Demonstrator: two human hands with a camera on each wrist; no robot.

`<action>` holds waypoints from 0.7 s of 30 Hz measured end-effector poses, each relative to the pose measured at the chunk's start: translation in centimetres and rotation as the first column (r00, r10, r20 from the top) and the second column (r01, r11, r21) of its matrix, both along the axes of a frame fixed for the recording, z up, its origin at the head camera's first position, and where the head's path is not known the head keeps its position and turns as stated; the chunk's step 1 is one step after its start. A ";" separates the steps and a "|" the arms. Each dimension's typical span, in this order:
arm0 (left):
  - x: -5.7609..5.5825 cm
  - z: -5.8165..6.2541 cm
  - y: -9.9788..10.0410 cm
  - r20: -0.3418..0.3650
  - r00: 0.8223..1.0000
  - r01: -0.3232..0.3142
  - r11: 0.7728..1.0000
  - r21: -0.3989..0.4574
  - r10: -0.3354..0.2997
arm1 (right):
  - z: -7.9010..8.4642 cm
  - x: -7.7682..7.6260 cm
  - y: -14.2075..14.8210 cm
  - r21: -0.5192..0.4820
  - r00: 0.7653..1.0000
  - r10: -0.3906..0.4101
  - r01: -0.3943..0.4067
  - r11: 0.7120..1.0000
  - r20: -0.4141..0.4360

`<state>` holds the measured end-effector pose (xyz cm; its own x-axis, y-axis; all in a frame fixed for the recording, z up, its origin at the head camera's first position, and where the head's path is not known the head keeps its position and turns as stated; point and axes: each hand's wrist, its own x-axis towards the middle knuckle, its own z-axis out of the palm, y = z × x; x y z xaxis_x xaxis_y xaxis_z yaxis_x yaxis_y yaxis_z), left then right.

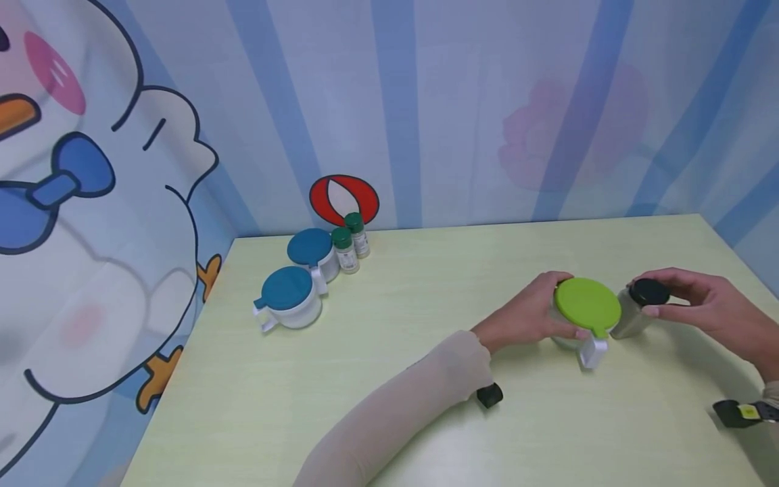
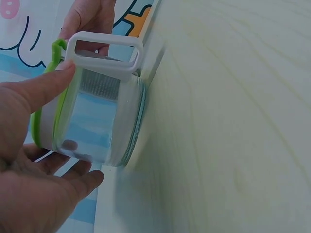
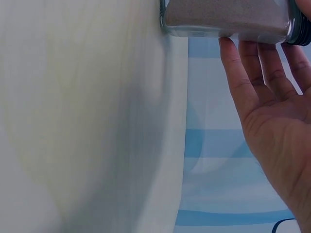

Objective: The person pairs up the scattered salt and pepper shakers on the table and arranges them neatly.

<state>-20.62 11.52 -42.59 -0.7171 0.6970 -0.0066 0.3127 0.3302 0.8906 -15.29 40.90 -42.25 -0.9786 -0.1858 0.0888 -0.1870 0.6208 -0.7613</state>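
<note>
My left hand [image 1: 528, 314] grips a clear jar [image 2: 92, 128] with a green lid [image 1: 587, 304] and a white handle [image 1: 592, 353]. The thumb lies by the handle, and the fingers reach round the far side. Just to the right, my right hand [image 1: 715, 304] holds a glass spice jar [image 1: 630, 319] with a black lid [image 1: 649, 292], thumb on one side and fingers on the other. Greyish-brown powder shows through that jar [image 3: 223, 17] in the right wrist view. Both jars stand side by side on or just above the table; any gap beneath is hard to tell.
At the table's [image 1: 377, 379] back left stand two white pots with blue lids, a front pot [image 1: 297, 312] and a rear pot [image 1: 328, 266]. Beside them are two small green-capped bottles, one nearer [image 1: 347, 259] and one behind [image 1: 360, 243]. A patterned curtain [image 1: 450, 122] rises behind.
</note>
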 end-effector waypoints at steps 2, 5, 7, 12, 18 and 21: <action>0.1 0.0 0.0 0.012 1.000 -0.014 1.000 -0.003 0.014 | 0.0 0.0 0.0 -0.003 1.000 0.002 -0.002 1.000 0.000; 0.3 -0.1 -0.2 0.033 0.998 -0.045 0.999 -0.018 0.045 | 0.2 0.0 0.0 -0.008 1.000 0.009 -0.009 1.000 -0.005; 0.5 -0.1 -0.2 0.040 0.997 -0.059 0.998 -0.021 0.060 | 0.2 0.0 0.0 -0.010 1.000 0.024 -0.025 1.000 -0.012; 0.6 -0.2 -0.2 0.066 0.996 -0.057 0.998 0.002 0.057 | 0.0 -0.2 0.1 -0.013 0.999 0.031 -0.032 0.999 -0.015; 0.5 -0.1 0.0 0.076 0.997 -0.029 1.000 0.007 0.029 | -0.1 -0.4 0.3 -0.020 1.000 0.021 -0.021 1.000 -0.013; 0.4 -0.1 0.1 0.073 0.997 -0.029 1.000 0.003 0.028 | 0.0 -0.5 0.4 -0.016 0.999 0.033 -0.033 0.999 -0.005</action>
